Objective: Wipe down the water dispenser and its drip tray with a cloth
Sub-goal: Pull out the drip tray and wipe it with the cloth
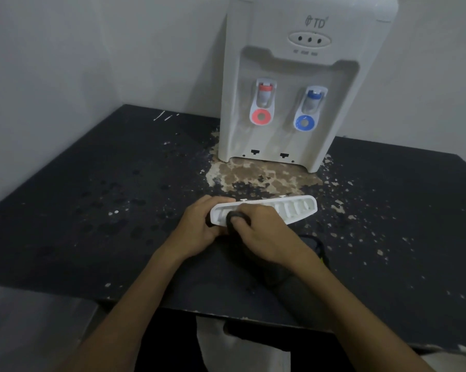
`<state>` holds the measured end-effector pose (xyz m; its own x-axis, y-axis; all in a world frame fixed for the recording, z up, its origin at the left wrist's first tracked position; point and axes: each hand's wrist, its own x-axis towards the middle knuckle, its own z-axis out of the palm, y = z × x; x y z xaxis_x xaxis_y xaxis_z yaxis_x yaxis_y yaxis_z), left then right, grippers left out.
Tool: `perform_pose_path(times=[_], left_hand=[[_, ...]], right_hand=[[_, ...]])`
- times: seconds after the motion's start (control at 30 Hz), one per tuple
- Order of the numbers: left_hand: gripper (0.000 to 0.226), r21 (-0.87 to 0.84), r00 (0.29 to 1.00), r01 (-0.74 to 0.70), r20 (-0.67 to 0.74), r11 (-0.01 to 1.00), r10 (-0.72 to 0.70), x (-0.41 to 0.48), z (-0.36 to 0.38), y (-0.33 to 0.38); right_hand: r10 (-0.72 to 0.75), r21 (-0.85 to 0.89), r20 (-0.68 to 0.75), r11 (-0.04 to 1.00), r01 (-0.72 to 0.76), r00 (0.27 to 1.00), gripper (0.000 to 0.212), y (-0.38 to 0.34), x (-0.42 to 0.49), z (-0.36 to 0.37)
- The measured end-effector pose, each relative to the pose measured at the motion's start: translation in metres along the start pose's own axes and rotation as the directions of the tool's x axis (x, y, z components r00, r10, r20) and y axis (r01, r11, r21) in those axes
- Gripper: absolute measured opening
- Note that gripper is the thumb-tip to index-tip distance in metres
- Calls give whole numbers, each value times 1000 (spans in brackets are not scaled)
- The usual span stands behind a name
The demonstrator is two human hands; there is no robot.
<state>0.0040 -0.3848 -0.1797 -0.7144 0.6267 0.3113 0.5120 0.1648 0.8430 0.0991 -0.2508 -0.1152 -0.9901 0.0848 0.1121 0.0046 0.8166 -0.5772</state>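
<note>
On the black speckled table [92, 210] before the white plastic water dispenser [301, 84], the left hand [197, 229] grips the left end of the long white ribbed plastic drip tray [293, 209] while the right hand [261, 232] pinches a dark cloth [236, 218] into it there, the tray's remaining length running rightward.

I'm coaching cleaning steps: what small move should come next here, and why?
Probably slide the dark cloth rightward along the drip tray. The right hand presses it into the tray's left end, the left hand grips that end, and the ribbed right half lies uncovered.
</note>
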Motion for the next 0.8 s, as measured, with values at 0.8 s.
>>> perform_pose_path(times=[0.8], left_hand=[[52,42,1000,28,-2,999,-28,0,1,1]], right_hand=[[8,-361,-472,910,-202,882,33,-3,-5,49]])
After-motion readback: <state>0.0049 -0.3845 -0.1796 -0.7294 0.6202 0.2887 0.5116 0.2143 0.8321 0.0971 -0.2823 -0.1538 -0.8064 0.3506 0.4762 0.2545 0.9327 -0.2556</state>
